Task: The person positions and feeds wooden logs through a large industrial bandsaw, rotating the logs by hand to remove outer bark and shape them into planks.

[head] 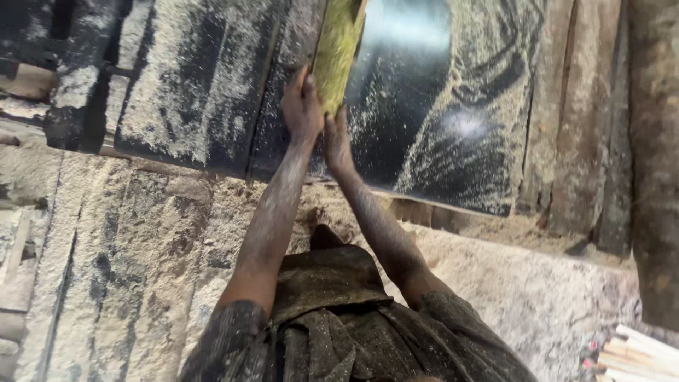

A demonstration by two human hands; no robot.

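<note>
Overhead, both hands, left hand [302, 106] and right hand [337, 141], close their grip on the near end of 1 yellowish wooden plank [338, 49] lying on the sawdust-strewn dark tabletop [198, 85], its far end cut off.

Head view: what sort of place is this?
Probably a sawmill or woodworking shop. Both hands, left hand and right hand, hold a wooden board on a dark machine table dusted with sawdust; cut wood strips lie nearby.
</note>
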